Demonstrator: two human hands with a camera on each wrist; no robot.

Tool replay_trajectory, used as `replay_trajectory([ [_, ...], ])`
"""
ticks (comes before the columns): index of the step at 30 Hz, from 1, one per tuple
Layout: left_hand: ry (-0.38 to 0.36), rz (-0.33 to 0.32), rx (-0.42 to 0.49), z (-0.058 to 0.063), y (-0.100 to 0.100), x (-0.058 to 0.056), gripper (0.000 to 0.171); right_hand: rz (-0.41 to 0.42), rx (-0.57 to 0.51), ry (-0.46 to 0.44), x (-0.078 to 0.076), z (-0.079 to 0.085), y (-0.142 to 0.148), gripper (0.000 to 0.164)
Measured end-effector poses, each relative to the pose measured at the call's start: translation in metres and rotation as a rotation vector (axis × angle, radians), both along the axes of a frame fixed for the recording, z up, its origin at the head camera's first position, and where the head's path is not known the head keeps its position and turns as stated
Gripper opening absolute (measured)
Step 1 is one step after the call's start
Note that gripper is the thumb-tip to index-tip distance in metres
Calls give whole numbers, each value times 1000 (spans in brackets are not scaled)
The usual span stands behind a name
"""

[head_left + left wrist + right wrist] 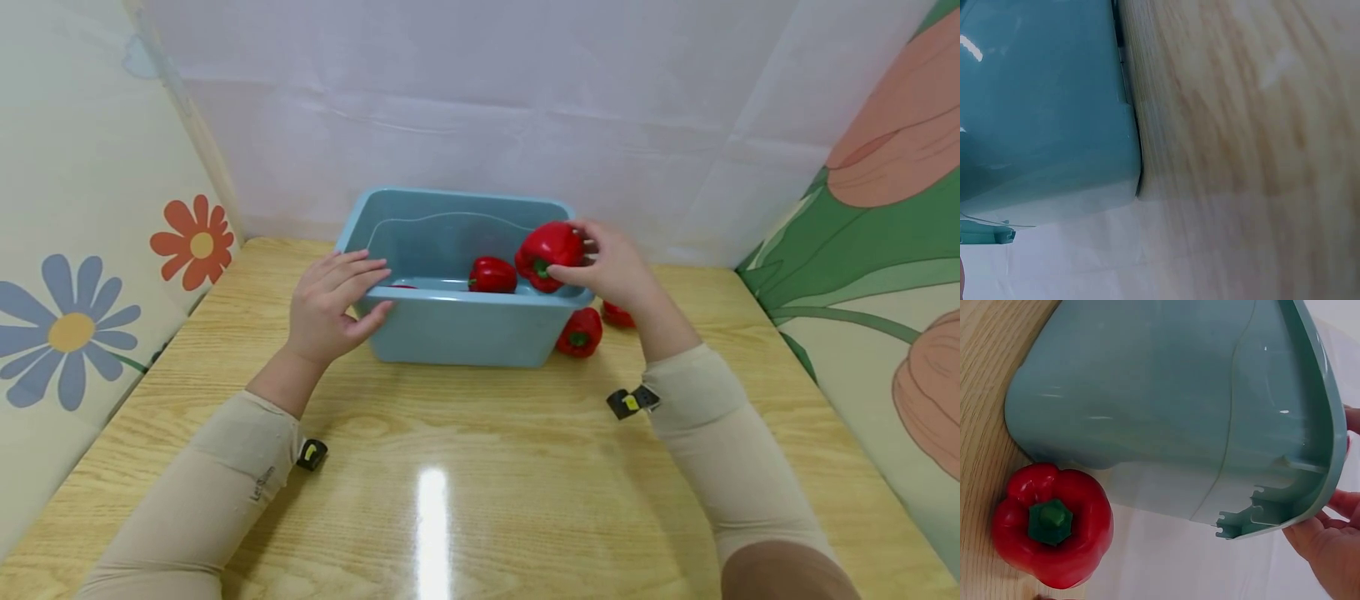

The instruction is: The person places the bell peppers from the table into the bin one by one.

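Note:
A light-blue plastic bin [457, 329] stands upright on the table. My left hand [326, 304] holds its front left corner, fingers over the rim and thumb along the outer front wall. At the bin's right end my right hand [617, 265] grips a red bell pepper [551, 246] above the opening, thumb near its green stem. In the right wrist view the fingers [1319, 540] overlap the rim, and the bin hides most of that pepper. Another red bell pepper [492, 275] lies inside; a sliver of red [402, 287] shows behind the front rim by my left fingertips.
Outside the bin's right side sits a red bell pepper [580, 332], its stem facing front. Beside it another red pepper [618, 315] is partly covered by my right wrist. The wooden table [510, 467] meets a white sheet [465, 108] behind and flower-printed panels at both sides.

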State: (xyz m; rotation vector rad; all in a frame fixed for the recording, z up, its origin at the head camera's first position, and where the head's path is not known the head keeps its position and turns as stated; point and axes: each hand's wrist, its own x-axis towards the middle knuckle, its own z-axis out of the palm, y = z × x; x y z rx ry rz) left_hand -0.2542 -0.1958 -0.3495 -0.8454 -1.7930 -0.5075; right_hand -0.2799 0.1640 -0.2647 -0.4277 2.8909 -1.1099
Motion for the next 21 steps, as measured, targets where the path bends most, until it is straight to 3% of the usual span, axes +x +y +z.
replay_trajectory([
  [11,-6,-2,-10,0,-1,-1,39,25,-25,-1,-1,-5,2,76],
  [21,-6,-1,-9,0,-1,0,39,-6,-48,-5,-1,-9,5,70],
])
